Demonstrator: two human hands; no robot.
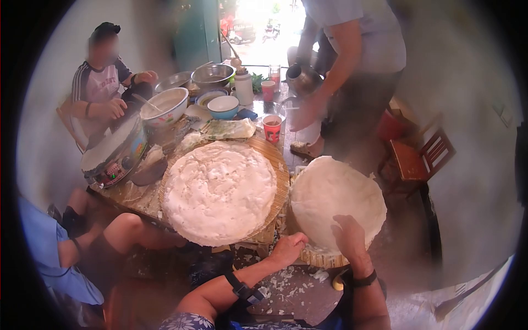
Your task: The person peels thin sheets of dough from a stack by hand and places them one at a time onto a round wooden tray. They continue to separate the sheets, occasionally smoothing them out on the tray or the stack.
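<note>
In front of me a pale, thin round flatbread sheet covers a round bamboo-slat board, whose slats show at the near edge. My left hand is closed at the board's near left rim, fingers curled and thumb against them; what they pinch, if anything, is hidden. Over the near right part of the sheet, my right hand has its fingers loosely bent and apart, nothing visible in them. To the left, a wide round of white, bubbly flatbread lies on a second bamboo-slat mat.
Beyond the mats stand a white basin, steel bowls, a blue bowl and a red paper cup. A standing person handles a metal kettle. Two people sit left. A wooden chair stands right; white scraps litter the floor.
</note>
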